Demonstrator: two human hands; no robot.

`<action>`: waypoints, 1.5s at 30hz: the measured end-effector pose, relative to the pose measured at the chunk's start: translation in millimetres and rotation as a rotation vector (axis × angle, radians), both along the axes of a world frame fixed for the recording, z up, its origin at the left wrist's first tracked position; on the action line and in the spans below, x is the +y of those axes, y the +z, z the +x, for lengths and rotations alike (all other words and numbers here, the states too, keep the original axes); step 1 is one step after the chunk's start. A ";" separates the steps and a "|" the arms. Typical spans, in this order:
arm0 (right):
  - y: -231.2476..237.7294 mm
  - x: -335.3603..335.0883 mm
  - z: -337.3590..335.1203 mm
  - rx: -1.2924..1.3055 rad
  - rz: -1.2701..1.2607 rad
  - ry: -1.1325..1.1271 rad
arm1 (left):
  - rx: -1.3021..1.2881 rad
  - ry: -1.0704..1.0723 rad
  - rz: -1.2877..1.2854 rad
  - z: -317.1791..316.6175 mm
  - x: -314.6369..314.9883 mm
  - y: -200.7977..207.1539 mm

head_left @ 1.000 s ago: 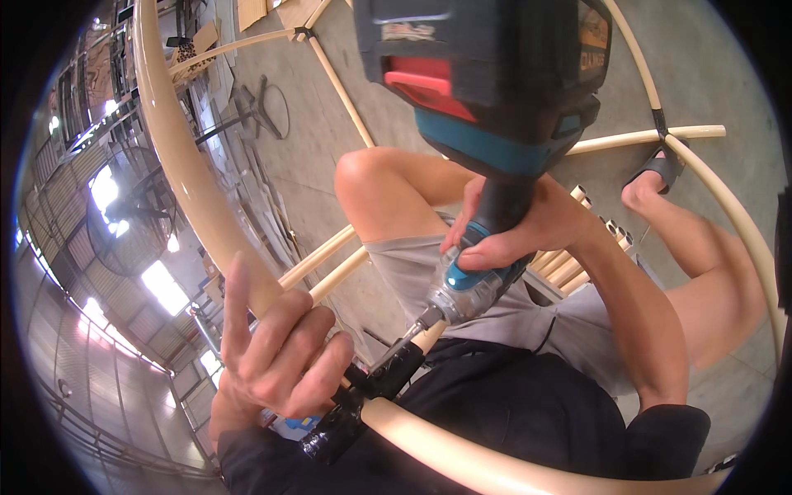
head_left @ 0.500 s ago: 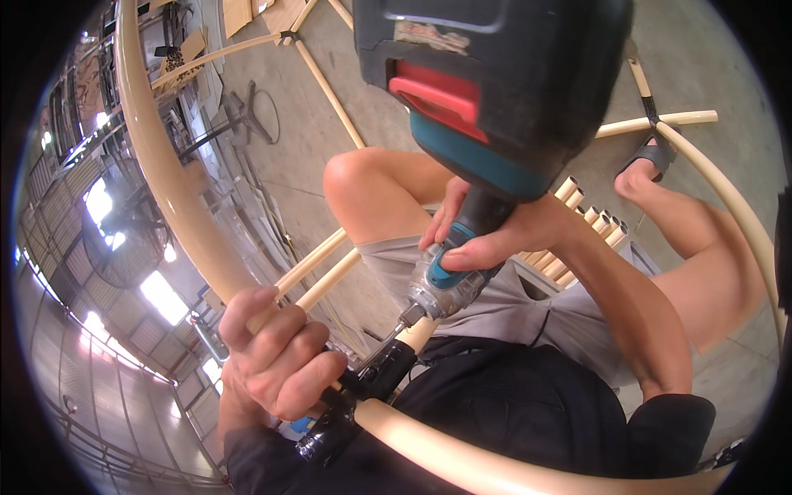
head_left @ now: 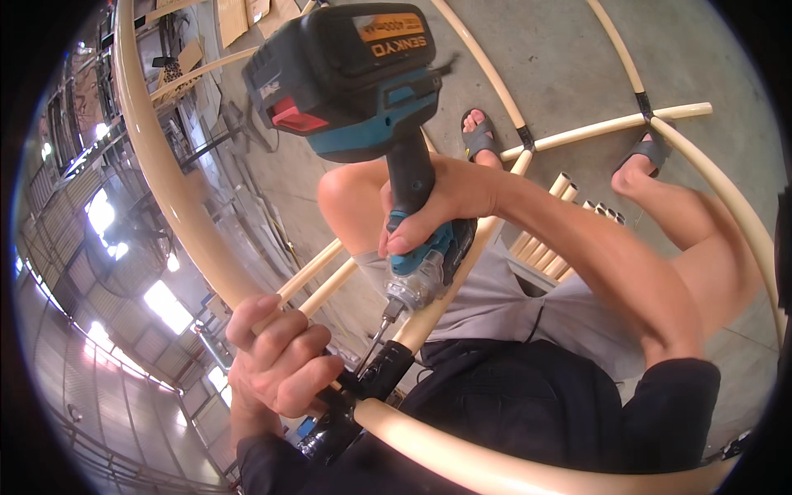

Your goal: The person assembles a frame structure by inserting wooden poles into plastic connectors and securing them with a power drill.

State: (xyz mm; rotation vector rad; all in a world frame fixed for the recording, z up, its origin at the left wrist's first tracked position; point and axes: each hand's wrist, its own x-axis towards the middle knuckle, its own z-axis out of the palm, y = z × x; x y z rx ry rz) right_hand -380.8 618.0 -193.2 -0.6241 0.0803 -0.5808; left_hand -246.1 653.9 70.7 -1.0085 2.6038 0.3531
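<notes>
My right hand [head_left: 433, 202] is wrapped round the grip of a teal-and-black cordless impact driver [head_left: 371, 153], its battery pack toward the top of the view. A long bit [head_left: 375, 342] runs from the chuck down to a black pipe joint [head_left: 381, 371]; whether the tip sits on a screw is too small to tell. My left hand [head_left: 285, 355] is closed round the lower end of a cream-coated pipe [head_left: 165, 177], right beside the joint. Another cream pipe [head_left: 495, 445] curves from the joint across my lap toward the right.
On the concrete floor [head_left: 569, 66] lie cream pipes linked by black joints [head_left: 525, 139]. Several short pipe lengths [head_left: 549, 206] stand bundled between my legs. A standing fan [head_left: 124, 227] and metal racks are at the left. Cardboard [head_left: 233, 21] lies at the far left.
The driver has swung down and left, its battery farther from the view, and my right hand moved with it. The bit still points at the joint. My left hand stays nearly in place.
</notes>
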 end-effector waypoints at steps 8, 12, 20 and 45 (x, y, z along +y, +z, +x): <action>-1.5 -4.4 -1.2 -0.077 -0.074 0.048 | 0.117 -0.067 0.062 7.5 -1.3 -7.6; -5.4 2.6 -2.3 -0.090 -0.044 0.014 | 0.141 -0.057 0.042 6.0 -0.6 -8.4; -3.9 6.4 -8.9 -0.070 -0.041 -0.113 | 0.155 -0.064 0.029 7.0 -3.6 -12.8; 0.3 15.9 -19.0 -0.060 0.027 -0.195 | 0.105 -0.069 0.140 7.4 -9.4 -8.0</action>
